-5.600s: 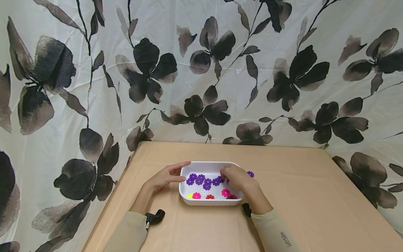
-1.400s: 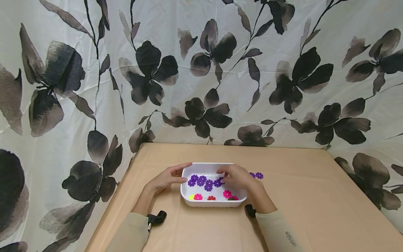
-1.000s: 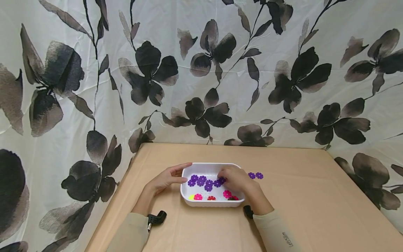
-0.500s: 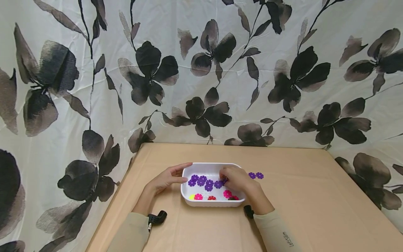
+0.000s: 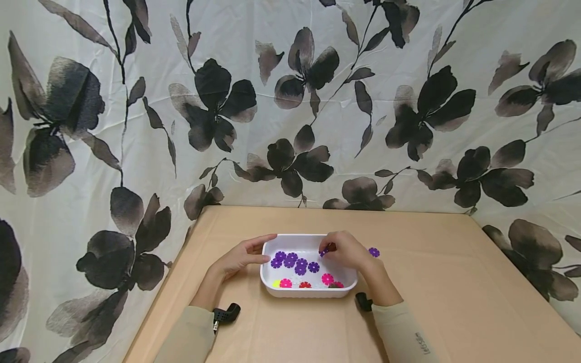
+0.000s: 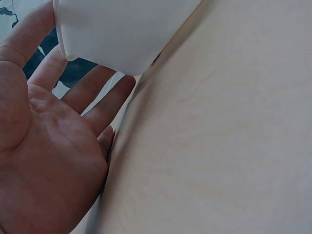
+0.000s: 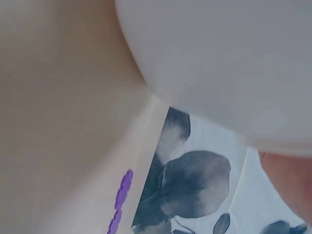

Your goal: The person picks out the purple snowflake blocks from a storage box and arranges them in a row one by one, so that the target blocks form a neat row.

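Right hand pinches a purple flower over the white tray

The white tray (image 5: 308,292) sits on the tan table (image 5: 431,282), nearer its far edge than its sides. At the tray's left edge, the left hand (image 5: 238,258) has its fingers spread and nearly straight, its thumb and index finger touching the rim towards the far-left corner; its palm shows bare in the left wrist view. The right hand (image 5: 347,251) reaches in over the right edge, fingers bent and tips together on the pinched purple flower (image 5: 323,251), towards the tray's far-right corner.

More purple flowers (image 5: 290,260) lie across the tray's middle. A yellow piece (image 5: 276,284) and a pink flower (image 5: 285,283) are near the near-left corner, a red flower (image 5: 305,285) by the middle of the near edge, and another pink flower (image 5: 327,279) towards the near-right corner. Outside, beside the far-right corner, is an outer purple flower (image 5: 374,252); the right hand hides whether it joins the pinched one.
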The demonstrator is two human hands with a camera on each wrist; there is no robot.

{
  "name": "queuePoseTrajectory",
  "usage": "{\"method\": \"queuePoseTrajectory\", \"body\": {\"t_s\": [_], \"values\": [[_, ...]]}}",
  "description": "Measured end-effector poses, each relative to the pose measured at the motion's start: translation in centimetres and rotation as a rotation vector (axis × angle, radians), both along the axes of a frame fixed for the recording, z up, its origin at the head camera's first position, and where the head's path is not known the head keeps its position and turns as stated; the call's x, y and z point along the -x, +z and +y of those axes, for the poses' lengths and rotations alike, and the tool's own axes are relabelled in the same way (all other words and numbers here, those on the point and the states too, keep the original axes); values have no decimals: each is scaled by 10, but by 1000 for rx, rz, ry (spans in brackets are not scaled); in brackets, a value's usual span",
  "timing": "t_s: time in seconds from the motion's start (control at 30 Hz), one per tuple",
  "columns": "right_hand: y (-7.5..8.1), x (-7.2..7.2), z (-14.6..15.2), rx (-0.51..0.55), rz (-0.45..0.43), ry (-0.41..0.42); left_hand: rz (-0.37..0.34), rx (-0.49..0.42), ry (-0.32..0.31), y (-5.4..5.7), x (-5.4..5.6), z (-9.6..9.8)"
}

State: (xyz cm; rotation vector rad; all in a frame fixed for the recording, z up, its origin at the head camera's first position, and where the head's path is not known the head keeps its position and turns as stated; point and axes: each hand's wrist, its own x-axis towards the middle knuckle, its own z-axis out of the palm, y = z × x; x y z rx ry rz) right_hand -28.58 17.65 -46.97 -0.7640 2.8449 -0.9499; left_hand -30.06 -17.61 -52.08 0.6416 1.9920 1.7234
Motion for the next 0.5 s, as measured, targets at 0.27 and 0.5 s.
{"method": "queuePoseTrajectory", "body": {"t_s": [0.27,0.5], "values": [[13,0,29,197,50,-62,2,2,-5,1,-1,-1],[18,0,66,213,74,-188,-4,-5,-12,1,-1,-2]]}}
